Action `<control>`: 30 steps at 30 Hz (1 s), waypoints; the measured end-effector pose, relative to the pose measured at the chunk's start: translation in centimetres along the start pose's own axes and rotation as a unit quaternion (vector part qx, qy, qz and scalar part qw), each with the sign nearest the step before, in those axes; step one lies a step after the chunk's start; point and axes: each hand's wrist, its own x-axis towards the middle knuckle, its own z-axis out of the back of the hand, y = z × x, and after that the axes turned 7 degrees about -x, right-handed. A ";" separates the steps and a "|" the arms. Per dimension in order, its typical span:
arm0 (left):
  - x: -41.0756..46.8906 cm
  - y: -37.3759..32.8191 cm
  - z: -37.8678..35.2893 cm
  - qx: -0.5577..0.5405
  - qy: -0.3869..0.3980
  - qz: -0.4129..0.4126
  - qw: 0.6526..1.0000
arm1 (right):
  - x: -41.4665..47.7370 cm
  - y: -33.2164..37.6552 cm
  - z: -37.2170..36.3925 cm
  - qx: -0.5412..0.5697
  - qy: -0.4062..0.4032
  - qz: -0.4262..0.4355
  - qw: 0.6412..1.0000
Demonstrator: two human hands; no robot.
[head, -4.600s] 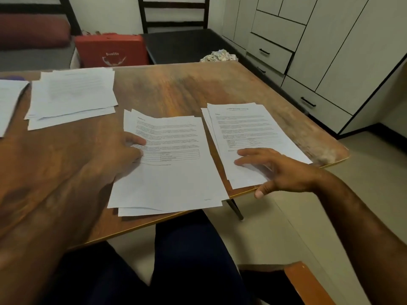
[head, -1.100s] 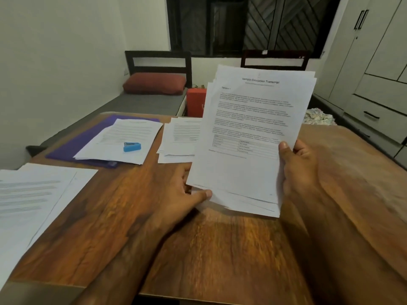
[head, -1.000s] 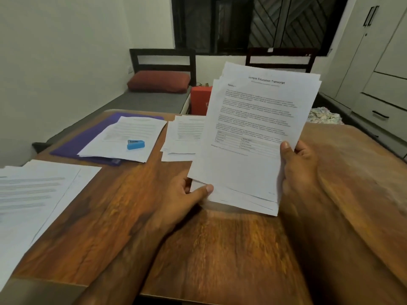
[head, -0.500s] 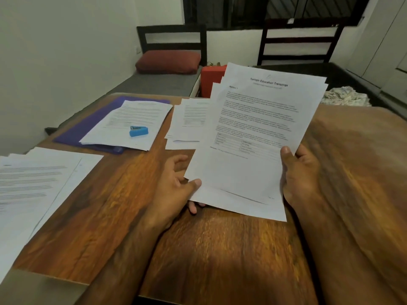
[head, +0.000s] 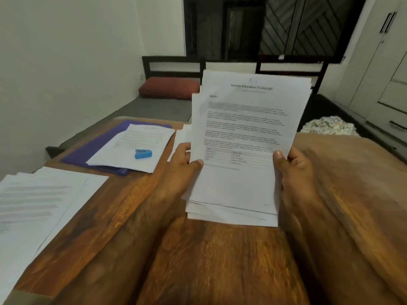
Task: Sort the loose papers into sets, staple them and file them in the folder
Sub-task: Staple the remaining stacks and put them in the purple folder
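While the left hand (head: 185,166) and right hand (head: 290,170) pinch the uneven transcript stack (head: 240,139) upright by its side edges over the table (head: 220,260), its offset lower sheets could slip out or get stapled crooked. The blue stapler (head: 143,154) lies far left on papers over the purple folder (head: 97,150).

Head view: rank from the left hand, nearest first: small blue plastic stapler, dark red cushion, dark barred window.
1. Small blue plastic stapler: on papers on the table, just left of the left hand gripping the white paper sheaf.
2. Dark red cushion: on the bed beyond the table's far edge.
3. Dark barred window: behind the bed, farthest.
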 end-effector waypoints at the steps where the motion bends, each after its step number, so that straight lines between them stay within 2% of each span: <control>1: 0.7 -0.8 0.0 0.018 -0.010 -0.012 1.000 | 0.1 1.1 0.0 -0.005 0.007 0.012 1.000; 4: 1.8 -2.2 0.4 0.046 -0.035 -0.043 0.997 | 0.7 4.1 0.0 -0.032 0.034 0.061 0.997; 7: 1.3 -1.2 1.0 0.058 -0.012 -0.026 0.998 | 0.7 4.3 0.3 -0.044 0.049 0.056 0.996; 12: -1.4 1.0 0.6 -0.057 0.003 -0.009 0.998 | -0.8 1.5 0.7 -0.066 0.045 0.032 0.996; 20: -3.2 0.6 -0.8 -0.091 0.003 -0.033 0.995 | -1.6 1.0 1.3 -0.052 0.045 0.044 0.997; 25: -2.4 -2.4 -1.1 -0.109 -0.008 -0.089 0.990 | -1.2 3.6 0.9 -0.054 0.053 0.098 0.992; 30: -1.6 -4.0 -1.3 -0.109 -0.015 -0.109 0.988 | -0.7 4.7 -0.2 -0.071 0.014 0.152 0.986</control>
